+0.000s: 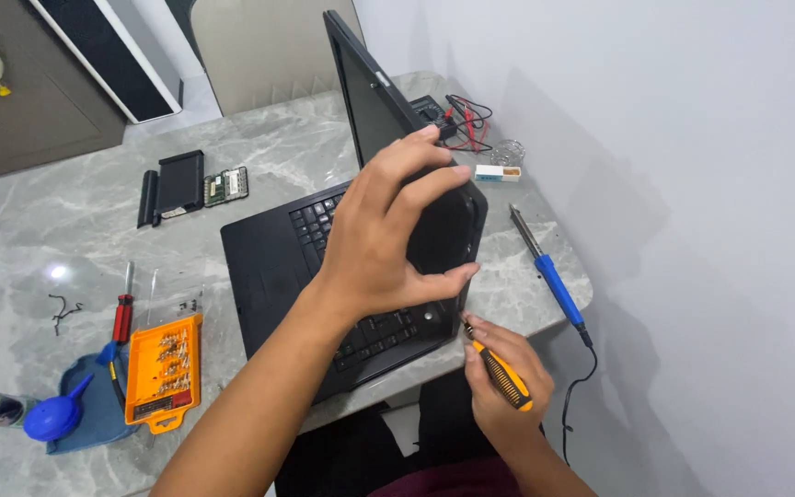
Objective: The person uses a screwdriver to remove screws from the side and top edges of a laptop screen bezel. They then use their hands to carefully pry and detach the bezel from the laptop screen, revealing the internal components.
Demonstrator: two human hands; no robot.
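Black laptop [361, 276] lies half open on the marble table [66, 221], our left hand [388, 230] spread over its lid edge, our right hand [499, 387] pinching the orange screwdriver [501, 373] at the hinge corner, which next seems to need steady turning

Screwdriver [501, 373] tip hidden behind laptop [273, 262] corner; keyboard partly under left hand [379, 248].
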